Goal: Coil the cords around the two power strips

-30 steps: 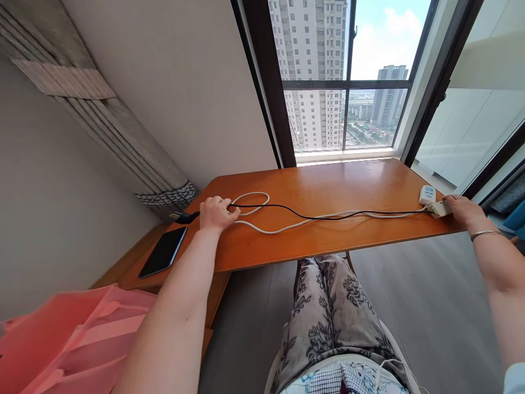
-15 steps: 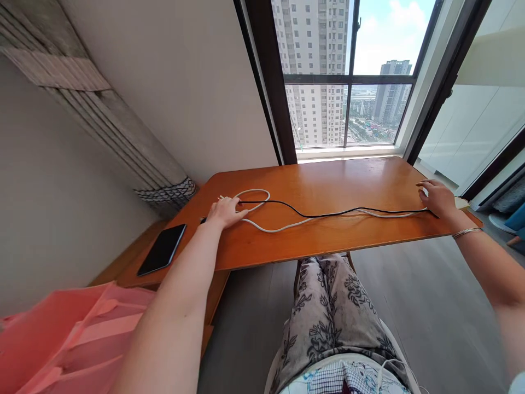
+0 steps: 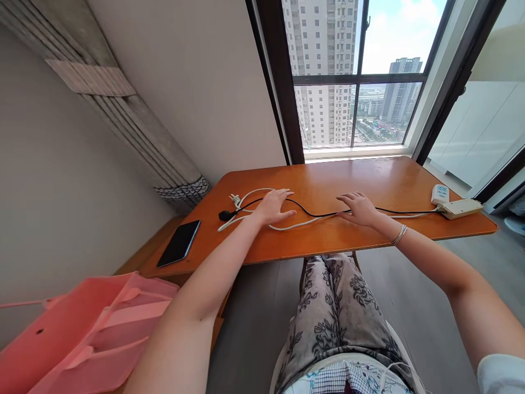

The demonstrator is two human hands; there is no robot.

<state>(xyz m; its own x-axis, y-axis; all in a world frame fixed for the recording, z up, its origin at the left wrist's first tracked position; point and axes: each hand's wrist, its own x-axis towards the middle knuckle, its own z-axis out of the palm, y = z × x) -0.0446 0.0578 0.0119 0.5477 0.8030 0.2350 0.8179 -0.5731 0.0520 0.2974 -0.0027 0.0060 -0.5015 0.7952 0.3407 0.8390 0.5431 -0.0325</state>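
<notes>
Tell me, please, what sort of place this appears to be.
Probably a room in a high-rise home: a grey curtain hangs near the wooden table, and the window looks out from high up at tall buildings.

A black cord [image 3: 304, 208] lies gently waved across the table [image 3: 348, 178]; a looped white cord [image 3: 287, 229] crosses it.

Daylit room with a wooden table [image 3: 353, 178] before a window [image 3: 359, 80].
Beyond the window's dark frame and crossbars stand a pale high-rise [image 3: 326, 49] and a more distant tower [image 3: 400, 90] under a blue sky [image 3: 397, 33] with white cloud. Light shines off the table's orange-brown top. At left, a gray curtain [image 3: 118, 115] with a pinkish band hangs beside a plain, pale wall [image 3: 197, 82]. The floor [image 3: 262, 312] is gray.
</notes>
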